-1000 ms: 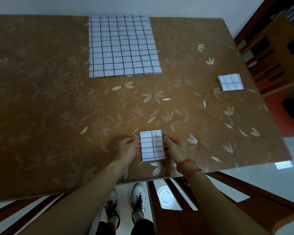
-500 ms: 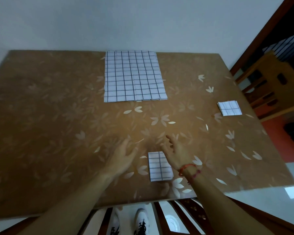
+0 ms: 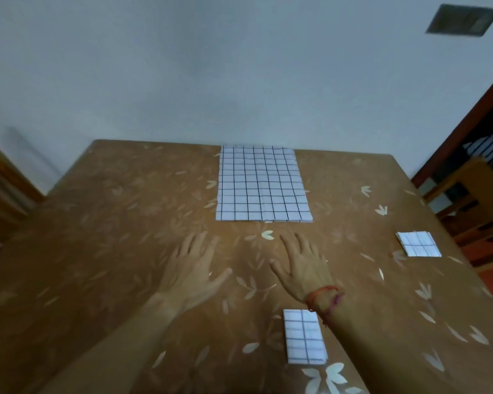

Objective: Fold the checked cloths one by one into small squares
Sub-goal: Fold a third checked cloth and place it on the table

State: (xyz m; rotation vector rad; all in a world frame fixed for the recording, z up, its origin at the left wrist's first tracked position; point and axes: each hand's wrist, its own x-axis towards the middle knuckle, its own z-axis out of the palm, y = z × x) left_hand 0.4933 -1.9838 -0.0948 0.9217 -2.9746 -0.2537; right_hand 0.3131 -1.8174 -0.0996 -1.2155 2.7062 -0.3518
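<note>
Both hands have let go of the small folded white checked cloth (image 3: 305, 336) and are pushing forward. It now lies behind the fingertips, down by the right wrist, flat on the brown flower-patterned table (image 3: 97, 237). The left hand (image 3: 192, 268) is palm down, fingers straight and spread, holding nothing. The right hand (image 3: 302, 268), with a red thread bracelet (image 3: 323, 294) at the wrist, matches it: fingers fanned, empty. Just ahead of both sets of fingertips lies the large white black-gridded cloth (image 3: 262, 184), spread flat and untouched. Well off to the right of the right fingers sits another folded checked square (image 3: 418, 244).
</note>
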